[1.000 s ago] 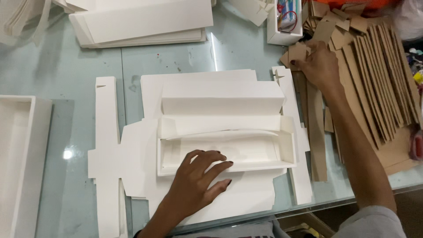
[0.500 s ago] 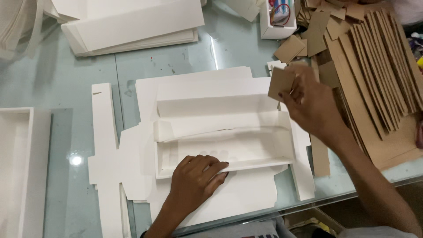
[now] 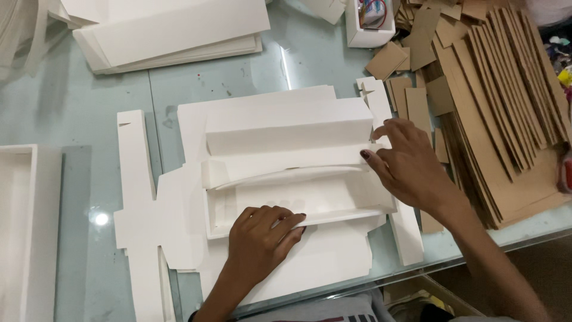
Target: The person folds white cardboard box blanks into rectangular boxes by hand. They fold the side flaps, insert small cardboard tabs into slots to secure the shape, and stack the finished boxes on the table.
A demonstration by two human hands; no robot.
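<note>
From the head camera, looking down on the glass bench (image 3: 71, 113): a white box (image 3: 292, 179), half folded, lies in the middle on its own flat white flaps. The left hand (image 3: 262, 235) lies flat, fingers spread a little, pressing the box's near wall down; it grips nothing. The right hand (image 3: 408, 164) is at the box's right end, its fingers curled loosely against the end flap there, thumb tip on the white card; whether it pinches the flap or only pushes it I cannot tell.

Just left of the box lies a flat white cutout (image 3: 140, 209), long and narrow with side tabs. At the far left edge sits a finished white tray (image 3: 27, 226). Up at the top left is a stack of white sheets (image 3: 173, 30). To the right, brown card strips (image 3: 506, 113) are fanned in a thick pile, with smaller brown pieces (image 3: 411, 77) loose beside them. At the top, a small white carton (image 3: 369, 21) holds something coloured.
</note>
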